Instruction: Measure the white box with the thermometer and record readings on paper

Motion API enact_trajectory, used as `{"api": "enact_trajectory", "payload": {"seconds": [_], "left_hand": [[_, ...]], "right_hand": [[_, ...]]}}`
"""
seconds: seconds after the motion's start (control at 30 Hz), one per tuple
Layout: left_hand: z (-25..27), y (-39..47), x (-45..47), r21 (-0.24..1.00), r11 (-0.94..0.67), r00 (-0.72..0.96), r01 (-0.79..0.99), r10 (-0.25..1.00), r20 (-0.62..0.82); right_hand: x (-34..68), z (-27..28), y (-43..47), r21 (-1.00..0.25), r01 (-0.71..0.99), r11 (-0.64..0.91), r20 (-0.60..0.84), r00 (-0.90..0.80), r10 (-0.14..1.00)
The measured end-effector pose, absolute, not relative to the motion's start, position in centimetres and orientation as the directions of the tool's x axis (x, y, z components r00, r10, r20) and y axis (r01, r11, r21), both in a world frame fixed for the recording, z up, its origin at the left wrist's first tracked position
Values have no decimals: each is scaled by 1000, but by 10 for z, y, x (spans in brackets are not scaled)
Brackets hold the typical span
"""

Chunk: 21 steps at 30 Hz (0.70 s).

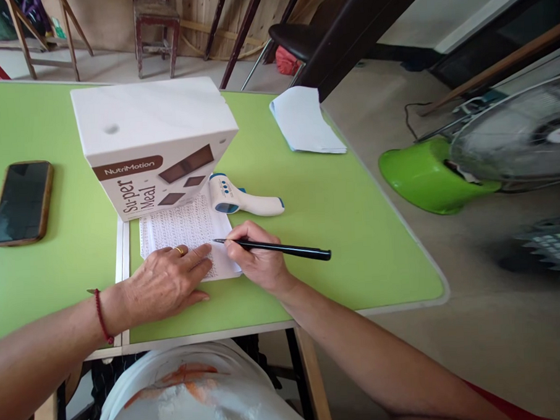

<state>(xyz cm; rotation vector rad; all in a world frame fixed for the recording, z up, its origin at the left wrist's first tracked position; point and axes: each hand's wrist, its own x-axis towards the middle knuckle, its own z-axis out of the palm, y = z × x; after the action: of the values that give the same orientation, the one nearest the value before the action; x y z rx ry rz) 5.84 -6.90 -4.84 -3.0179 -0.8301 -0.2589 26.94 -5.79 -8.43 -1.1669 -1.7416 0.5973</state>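
Observation:
My right hand (261, 258) grips a black pen (293, 250), its tip pointing left at the sheet of paper (224, 262). Rows of small handwriting cover much of that sheet, while its right part is blank. Flat on the lower left of the paper lies my left hand (167, 280), fingers stretched out, with a ring and a red bracelet. Behind the sheet stands a white NutriMotion box (155, 110), which hides the paper's far part. A white and blue infrared thermometer (247, 199) rests beside the box, just beyond my right hand.
On the green table (356, 250), a phone (22, 202) lies at the left and a stack of white paper (306, 122) at the far right. A fan (527, 131) and a green stool (427, 176) stand on the floor to the right. A wooden chair (156, 20) is behind the table.

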Motion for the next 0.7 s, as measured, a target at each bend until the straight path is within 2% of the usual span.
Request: {"api": "enact_trajectory", "payload": {"seconds": [0.4,0.7], "left_hand": [[-49,-70,57,48,-861,848,506,506,155],[-50,-69,57,52,-864,850,500,501,161]], "right_hand": [[270,-83,-58,-783,457,421,408,-132,903],[269,-84,-57,-788,455,414,442,-49,895]]}}
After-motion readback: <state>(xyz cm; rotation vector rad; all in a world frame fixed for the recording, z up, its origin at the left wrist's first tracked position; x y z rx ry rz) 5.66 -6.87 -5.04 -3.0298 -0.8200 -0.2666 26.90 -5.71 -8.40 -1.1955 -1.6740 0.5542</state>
